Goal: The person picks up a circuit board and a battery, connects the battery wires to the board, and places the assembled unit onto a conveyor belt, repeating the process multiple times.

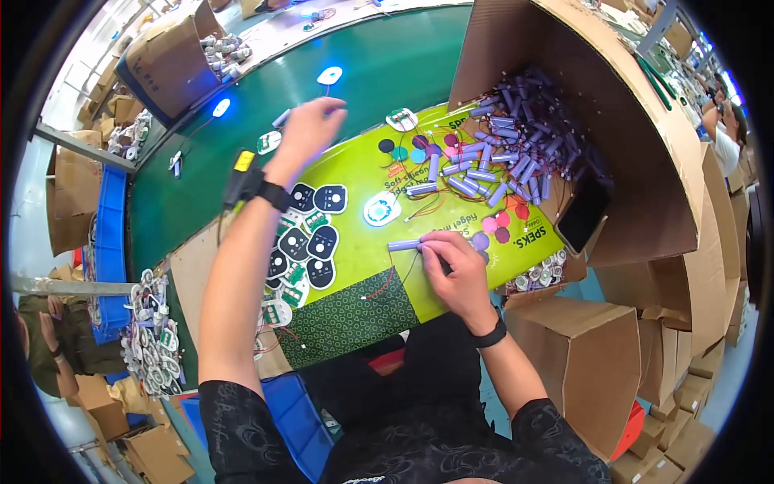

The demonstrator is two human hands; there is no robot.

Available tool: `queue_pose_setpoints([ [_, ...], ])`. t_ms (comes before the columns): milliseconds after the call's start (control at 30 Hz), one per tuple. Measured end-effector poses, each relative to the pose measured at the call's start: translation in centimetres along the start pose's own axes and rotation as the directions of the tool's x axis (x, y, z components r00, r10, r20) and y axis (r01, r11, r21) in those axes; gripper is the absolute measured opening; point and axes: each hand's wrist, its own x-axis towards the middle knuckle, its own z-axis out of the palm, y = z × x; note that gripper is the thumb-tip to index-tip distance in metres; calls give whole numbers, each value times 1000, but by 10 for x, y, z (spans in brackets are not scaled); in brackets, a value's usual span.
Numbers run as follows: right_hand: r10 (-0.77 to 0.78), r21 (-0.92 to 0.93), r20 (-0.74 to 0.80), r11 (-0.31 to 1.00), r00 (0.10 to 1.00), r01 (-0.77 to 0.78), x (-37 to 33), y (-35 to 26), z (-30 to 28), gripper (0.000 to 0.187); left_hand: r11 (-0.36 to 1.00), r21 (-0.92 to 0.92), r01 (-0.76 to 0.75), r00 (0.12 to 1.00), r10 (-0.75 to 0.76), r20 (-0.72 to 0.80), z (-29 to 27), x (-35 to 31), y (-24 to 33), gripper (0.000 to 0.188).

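My right hand (455, 274) pinches a purple cylindrical battery (404, 245) by its right end, above the yellow-green printed sheet; thin wires trail below it. My left hand (310, 133) reaches over the green conveyor belt (403, 60), fingers stretched out and apart, with nothing visible between them. Just beyond its fingers a round board glows blue-white (330, 76), a wire running down toward the hand. Another lit white board (381, 210) rests on the sheet between my hands. Black-faced boards (323, 242) and green circuit boards (295, 274) lie in a pile below my left wrist.
A large open carton (613, 97) at the right spills a heap of purple wired batteries (524, 137). A dark phone (584, 212) leans near it. More boards (268, 143) ride the belt. Blue bins (113, 242) and a pile of white parts (151, 339) are at the left.
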Motion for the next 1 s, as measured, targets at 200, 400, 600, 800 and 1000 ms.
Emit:
queue_pose_setpoints([
  [200, 58, 15, 24, 998, 998, -59, -1, -5, -2, 8, 985, 146, 94, 994, -84, -75, 77, 23, 36, 40],
  [400, 49, 55, 14, 997, 999, -50, -1, -5, -2, 8, 976, 28, 215, 969, -217, 116, 90, 37, 36, 43],
  [600, 1, 59, -37, 998, 999, 1, -3, -1, -1, 8, 852, -501, 152, 982, -188, -22, 45, 6, 58, 43],
  [800, 42, 22, -16, 999, 999, -42, -9, 0, -6, 8, 507, -859, 75, 975, -217, -42, -8, -82, 130, 32],
  [1000, 39, 12, -11, 999, 999, -38, -11, -4, 0, 8, 290, -957, -3, 953, -288, -90, -3, -144, 108, 31],
])
